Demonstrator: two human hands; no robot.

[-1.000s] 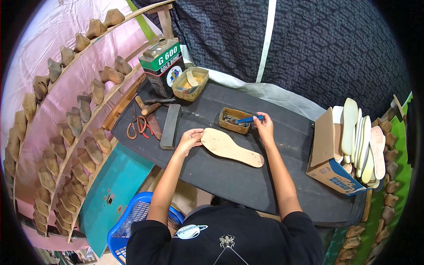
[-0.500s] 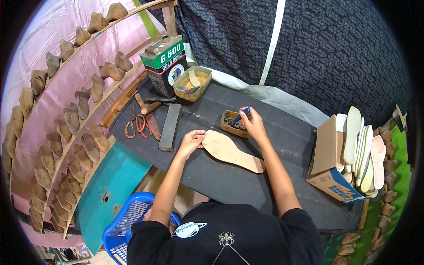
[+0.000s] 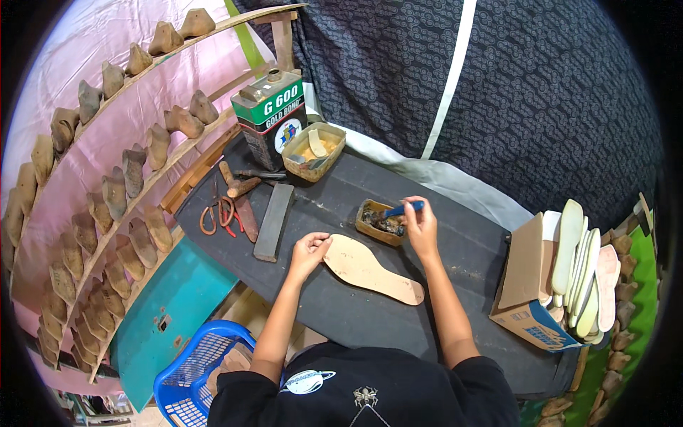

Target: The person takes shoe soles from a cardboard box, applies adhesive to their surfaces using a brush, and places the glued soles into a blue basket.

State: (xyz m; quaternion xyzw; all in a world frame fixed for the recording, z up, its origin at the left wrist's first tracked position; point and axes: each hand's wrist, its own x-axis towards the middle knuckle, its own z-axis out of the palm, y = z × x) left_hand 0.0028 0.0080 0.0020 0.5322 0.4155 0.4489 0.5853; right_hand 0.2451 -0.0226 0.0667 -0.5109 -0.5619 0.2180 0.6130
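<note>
A tan shoe insole (image 3: 371,272) lies on the black worktable (image 3: 341,320) in front of me. My left hand (image 3: 310,255) pinches its wide end between thumb and fingers. My right hand (image 3: 421,226) grips a tool by its blue handle (image 3: 405,208), held slanted over a small tan tub (image 3: 368,230). The tool's lower end is among the dark contents of that tub, so its kind cannot be made out. The tub sits just beyond the insole.
Left of the insole lie a grey rectangular block (image 3: 274,222), a hammer (image 3: 242,188) and scissors (image 3: 209,219). A metal can (image 3: 265,135) and a yellowish tub (image 3: 313,171) stand behind. A cardboard box (image 3: 523,267) of soles is at right; shoe lasts (image 3: 133,171) line shelves at left.
My right hand has tipped the blue-handled tool flatter and lowered it over the tub. My left hand keeps its pinch on the insole. The whole view has shifted slightly.
</note>
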